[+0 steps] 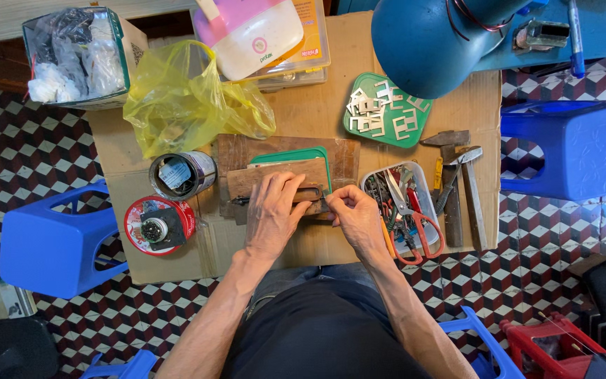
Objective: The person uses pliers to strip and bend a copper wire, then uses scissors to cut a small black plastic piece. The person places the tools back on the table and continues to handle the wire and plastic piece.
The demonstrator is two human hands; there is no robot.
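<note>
- Left hand (273,210) lies flat, fingers pressing a small dark metal part (309,194) on a wooden block (275,175), mid-surface.
- Right hand (354,214) pinches the part's edge.
- Clear tub (369,184) beside it holds scissors (415,231) and tools.
- Green tray (356,130) holds metal clips (384,109).

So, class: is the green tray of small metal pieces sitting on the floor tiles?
No: the green tray rests on the cardboard sheet, beside the blue lamp shade.

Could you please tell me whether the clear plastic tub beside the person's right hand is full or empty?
Full: the clear tub is crowded with hand tools, among them orange-handled scissors whose loops hang over its near rim.
</note>
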